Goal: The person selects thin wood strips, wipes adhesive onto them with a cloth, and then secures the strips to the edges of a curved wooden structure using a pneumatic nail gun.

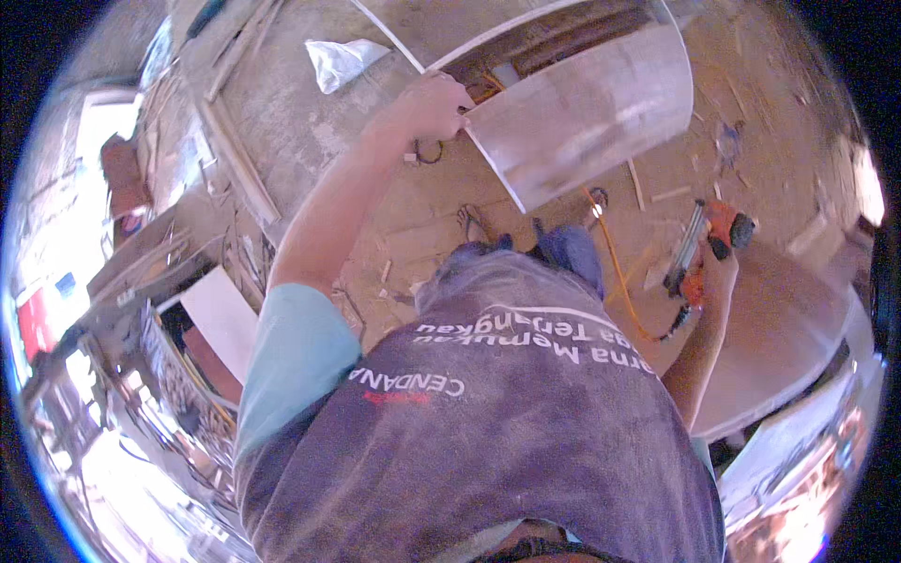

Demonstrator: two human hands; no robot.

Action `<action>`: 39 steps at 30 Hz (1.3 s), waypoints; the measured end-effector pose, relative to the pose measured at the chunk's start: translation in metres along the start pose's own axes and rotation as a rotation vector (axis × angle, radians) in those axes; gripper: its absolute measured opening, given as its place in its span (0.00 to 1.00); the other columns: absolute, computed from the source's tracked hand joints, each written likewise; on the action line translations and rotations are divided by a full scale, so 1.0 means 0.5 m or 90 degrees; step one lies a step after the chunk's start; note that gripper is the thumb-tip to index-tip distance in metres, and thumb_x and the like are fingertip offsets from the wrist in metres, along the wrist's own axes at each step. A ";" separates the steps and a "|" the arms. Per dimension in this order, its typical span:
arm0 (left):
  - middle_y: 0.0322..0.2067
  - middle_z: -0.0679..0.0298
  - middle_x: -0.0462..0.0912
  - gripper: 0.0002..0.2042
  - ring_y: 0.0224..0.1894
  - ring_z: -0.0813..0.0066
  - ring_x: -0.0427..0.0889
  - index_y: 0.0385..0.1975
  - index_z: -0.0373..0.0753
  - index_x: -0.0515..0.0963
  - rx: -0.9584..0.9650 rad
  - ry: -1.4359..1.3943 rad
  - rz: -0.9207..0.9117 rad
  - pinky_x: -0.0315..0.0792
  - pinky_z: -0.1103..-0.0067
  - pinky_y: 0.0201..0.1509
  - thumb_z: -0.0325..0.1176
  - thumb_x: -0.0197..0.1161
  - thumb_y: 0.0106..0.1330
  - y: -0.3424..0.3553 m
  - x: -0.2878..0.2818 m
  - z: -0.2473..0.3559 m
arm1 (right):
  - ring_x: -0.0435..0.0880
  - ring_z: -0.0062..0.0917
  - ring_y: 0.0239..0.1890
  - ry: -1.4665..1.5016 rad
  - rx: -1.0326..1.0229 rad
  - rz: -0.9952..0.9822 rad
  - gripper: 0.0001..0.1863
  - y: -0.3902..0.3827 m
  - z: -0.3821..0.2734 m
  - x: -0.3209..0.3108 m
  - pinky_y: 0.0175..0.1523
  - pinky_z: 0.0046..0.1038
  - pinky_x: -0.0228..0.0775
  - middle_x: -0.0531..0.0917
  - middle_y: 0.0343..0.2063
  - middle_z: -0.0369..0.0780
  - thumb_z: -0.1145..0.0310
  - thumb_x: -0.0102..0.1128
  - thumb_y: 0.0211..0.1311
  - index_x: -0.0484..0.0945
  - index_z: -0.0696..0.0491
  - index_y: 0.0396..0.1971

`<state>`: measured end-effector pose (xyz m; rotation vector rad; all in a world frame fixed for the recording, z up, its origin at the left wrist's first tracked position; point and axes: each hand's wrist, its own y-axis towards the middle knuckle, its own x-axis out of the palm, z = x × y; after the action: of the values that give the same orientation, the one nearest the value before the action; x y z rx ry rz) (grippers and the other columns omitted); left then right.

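Note:
My left hand (439, 105) reaches forward and is closed on the near left corner of an open box (591, 103) with pale, glossy panels and a brown inside. A thin white strip (389, 38) runs from the fingers toward the upper left; whether it belongs to the box I cannot tell. Off to the right, my right hand (718, 272) is wrapped round the grip of an orange and black nail gun (721, 230), held out away from the box. An orange air hose (615, 258) curves between the box and the gun.
Wood scraps (671, 194) litter the floor around my feet. A white bag (343, 64) lies beyond my left arm, near long boards (235, 155). At the right stands a large brown panel (779, 328). A white board (223, 314) leans at the left among stacked wood.

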<state>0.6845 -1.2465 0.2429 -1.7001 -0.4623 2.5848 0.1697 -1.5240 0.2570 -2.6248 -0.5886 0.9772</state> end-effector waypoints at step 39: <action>0.34 0.58 0.86 0.11 0.44 0.54 0.83 0.33 0.39 0.88 0.168 -0.095 0.058 0.70 0.64 0.57 0.41 0.74 0.59 0.002 0.022 -0.060 | 0.73 0.16 0.18 0.006 0.081 0.154 0.16 -0.350 -0.004 0.116 0.24 0.23 0.64 0.76 0.19 0.30 0.57 0.74 0.62 0.81 0.54 0.34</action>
<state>0.7070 -1.2385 0.2216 -1.4834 -0.0414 2.7011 0.1625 -1.3438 0.2945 -2.6261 -0.2009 1.0315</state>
